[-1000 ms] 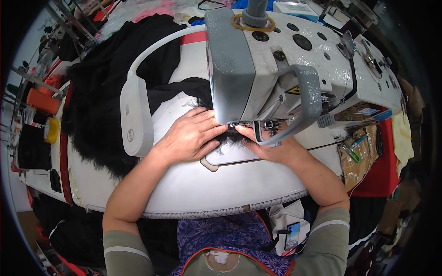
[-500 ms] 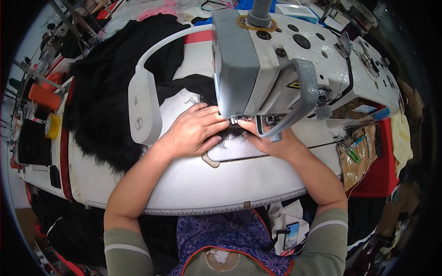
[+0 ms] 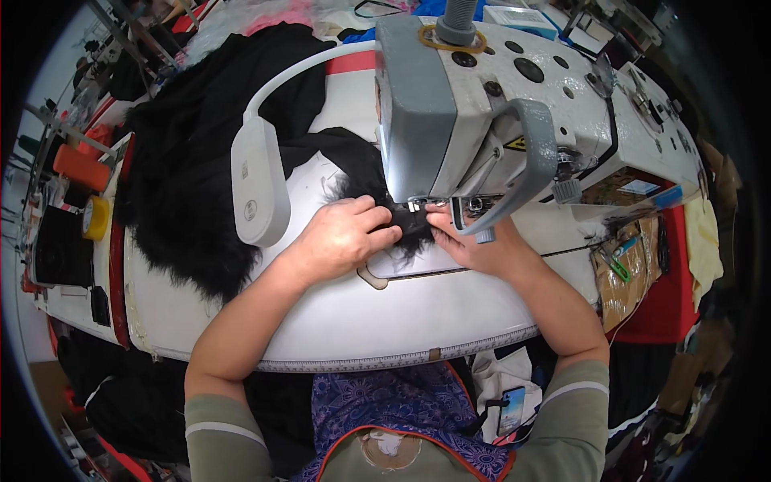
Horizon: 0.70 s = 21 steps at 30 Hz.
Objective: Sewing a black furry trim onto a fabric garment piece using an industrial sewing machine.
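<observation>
In the head view, the black fabric point(image 3: 217, 136) with a furry edge spreads over the upper left of the frame, and one part of it runs in to the centre, under the needle area of a white and grey sewing machine point(image 3: 498, 88). The left hand point(image 3: 341, 237), at the centre, has its fingers bent against the furry part of the fabric; whether they pinch it cannot be told. The right hand point(image 3: 482, 245), just right of centre, lies partly behind the machine's grey guard point(image 3: 530, 181), its fingertips at the fabric beside the metal presser foot point(image 3: 414, 206); its grip is hidden.

A white lamp point(image 3: 261, 185) on a curved arm hangs left of centre, in front of the fabric. Below the hands, the white worktop point(image 3: 361, 321) carries a measuring tape point(image 3: 385, 364) along its near edge. Green snips point(image 3: 618, 270) lie on brown cardboard point(image 3: 622, 297) at the right. A yellow roll point(image 3: 96, 218) sits at the far left, and a phone point(image 3: 511, 411) lies at the lower right of centre.
</observation>
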{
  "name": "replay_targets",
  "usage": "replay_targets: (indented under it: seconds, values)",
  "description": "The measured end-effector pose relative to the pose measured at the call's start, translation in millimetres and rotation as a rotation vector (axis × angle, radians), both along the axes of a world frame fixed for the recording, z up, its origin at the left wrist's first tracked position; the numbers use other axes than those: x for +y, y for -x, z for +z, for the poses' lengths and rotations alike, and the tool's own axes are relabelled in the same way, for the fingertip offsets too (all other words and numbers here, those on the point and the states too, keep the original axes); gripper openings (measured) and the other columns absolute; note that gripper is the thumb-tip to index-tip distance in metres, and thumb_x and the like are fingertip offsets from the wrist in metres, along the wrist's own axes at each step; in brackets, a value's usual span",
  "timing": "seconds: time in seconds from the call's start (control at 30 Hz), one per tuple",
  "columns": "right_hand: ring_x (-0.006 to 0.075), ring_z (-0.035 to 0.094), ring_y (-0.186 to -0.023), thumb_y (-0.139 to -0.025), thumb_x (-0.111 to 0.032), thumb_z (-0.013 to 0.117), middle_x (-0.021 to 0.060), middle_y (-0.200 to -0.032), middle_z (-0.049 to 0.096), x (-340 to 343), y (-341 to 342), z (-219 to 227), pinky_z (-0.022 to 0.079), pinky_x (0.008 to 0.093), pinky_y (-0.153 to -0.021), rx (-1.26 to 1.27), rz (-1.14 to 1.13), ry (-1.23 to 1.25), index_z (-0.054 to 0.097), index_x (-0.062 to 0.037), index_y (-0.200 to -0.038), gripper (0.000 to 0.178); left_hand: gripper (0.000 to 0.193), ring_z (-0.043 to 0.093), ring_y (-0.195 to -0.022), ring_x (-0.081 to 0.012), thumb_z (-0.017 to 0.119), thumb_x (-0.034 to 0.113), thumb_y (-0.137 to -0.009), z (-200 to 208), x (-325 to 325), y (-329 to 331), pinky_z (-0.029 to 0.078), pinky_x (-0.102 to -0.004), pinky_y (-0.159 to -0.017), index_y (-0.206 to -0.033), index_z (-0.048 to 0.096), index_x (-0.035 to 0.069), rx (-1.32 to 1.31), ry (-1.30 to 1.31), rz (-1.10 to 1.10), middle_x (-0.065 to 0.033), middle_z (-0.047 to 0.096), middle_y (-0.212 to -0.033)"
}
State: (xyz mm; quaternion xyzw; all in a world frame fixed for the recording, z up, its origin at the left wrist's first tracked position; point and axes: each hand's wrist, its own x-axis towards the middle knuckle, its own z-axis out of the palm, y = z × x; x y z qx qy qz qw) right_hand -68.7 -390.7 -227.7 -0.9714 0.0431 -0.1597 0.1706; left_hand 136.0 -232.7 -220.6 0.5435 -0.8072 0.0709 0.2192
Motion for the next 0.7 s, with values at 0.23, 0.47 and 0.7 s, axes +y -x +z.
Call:
replay_targets:
  seconds: [0.23, 0.47, 0.7]
  values:
    - [0.0221, 0.063, -0.103, -0.075, -0.009, 0.071, 0.0038, -0.112, 0.065, 11, 1, -4, 0.049, 0.0378, -0.090, -0.098, 0.087, 0.111, 0.068, -0.0063, -0.102, 0.028, 0.018, 0.057, -0.076, -0.0180, 0.071, 0.020, -0.070, 10, -5, 2, 0.047, -0.0327, -0.064, -0.084, 0.061, 0.013, -0.113, 0.001, 0.070, 0.0002, 0.056, -0.081]
    - [0.0194, 0.063, -0.096, -0.073, -0.013, 0.072, 0.0016, -0.104, 0.066, 14, 0, 2, 0.050, 0.0368, -0.082, -0.152, 0.017, 0.172, 0.069, -0.0086, -0.098, 0.026, 0.015, 0.057, -0.076, -0.0190, 0.067, 0.017, -0.073, 13, -3, -6, 0.045, -0.0329, -0.064, -0.079, 0.054, 0.012, -0.183, 0.019, 0.199, -0.0011, 0.053, -0.078]
    - [0.0188, 0.062, -0.093, -0.075, -0.016, 0.074, 0.0013, -0.100, 0.064, 16, 6, 17, 0.050, 0.0380, -0.079, -0.085, 0.025, 0.251, 0.070, -0.0088, -0.098, 0.025, 0.015, 0.056, -0.079, -0.0193, 0.059, 0.015, -0.074, -1, -6, 5, 0.050, -0.0303, -0.068, -0.088, 0.057, 0.011, -0.126, 0.087, 0.039, -0.0020, 0.056, -0.086]
